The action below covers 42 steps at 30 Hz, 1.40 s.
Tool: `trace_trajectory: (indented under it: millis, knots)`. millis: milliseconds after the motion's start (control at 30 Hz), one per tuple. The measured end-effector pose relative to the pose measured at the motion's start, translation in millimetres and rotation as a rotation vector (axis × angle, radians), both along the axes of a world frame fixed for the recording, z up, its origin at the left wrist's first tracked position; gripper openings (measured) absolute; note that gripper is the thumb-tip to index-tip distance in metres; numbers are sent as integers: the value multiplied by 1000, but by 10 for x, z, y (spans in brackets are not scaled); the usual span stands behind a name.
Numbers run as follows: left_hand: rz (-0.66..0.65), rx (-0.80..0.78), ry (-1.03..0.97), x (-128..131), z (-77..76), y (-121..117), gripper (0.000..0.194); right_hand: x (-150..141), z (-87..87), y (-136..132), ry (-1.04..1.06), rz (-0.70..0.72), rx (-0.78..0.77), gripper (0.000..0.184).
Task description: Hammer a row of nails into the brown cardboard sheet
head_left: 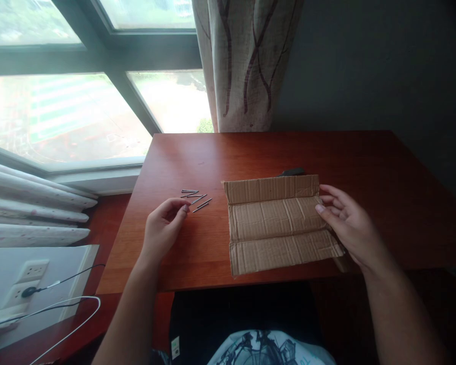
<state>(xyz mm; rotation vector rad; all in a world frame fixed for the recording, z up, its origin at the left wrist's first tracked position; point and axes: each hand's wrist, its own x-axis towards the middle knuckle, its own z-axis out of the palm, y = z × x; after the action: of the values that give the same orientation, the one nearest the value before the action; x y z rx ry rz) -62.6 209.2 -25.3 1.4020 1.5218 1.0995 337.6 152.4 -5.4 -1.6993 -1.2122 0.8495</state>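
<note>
right hand [348,222] on cardboard [270,219], dark object [293,172] behind

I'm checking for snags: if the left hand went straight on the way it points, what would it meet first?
Most likely the thin metal pieces lying on the table, just beyond the left hand; it may even be touching one, as depth is unclear.

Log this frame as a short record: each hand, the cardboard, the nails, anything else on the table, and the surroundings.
Left hand: fingertips together beside the nails; whether it grips one is unclear
Right hand: holds the cardboard by its right edge, thumb on top
Cardboard: brown, corrugated, two creases across
Nails: loose group, left of the cardboard
Also on table: dark object, partly hidden behind the cardboard
Surroundings: window, patterned curtain, plug in a socket
</note>
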Motion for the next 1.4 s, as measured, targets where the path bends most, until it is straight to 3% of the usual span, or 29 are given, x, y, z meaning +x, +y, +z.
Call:
trace_trajectory:
  millis: [100,233,367,500,733,1100,1267,1400]
  knots:
    - [3,-3,1,12,27,0,24,-3,73,-9,-102,4,16,54]
    - [16,-12,-4,39,57,-4,25,-213,332,-7,-494,25,287,32]
    - [21,-15,-22,70,59,0,23,-573,528,75,-749,347,488,29]
    - [19,-16,-35,97,61,2,22,-801,483,183,-870,589,390,39]
    - [27,-1,-43,189,214,-66,26,-832,343,194,-906,636,298,45]
    - [-86,36,-142,492,465,-107,27,-837,347,179,-937,631,271,45]
    - [-157,29,-175,578,499,-105,32,-835,363,183,-923,641,289,44]
    - [-142,30,-184,561,465,-104,33,-772,427,217,-856,648,330,40]
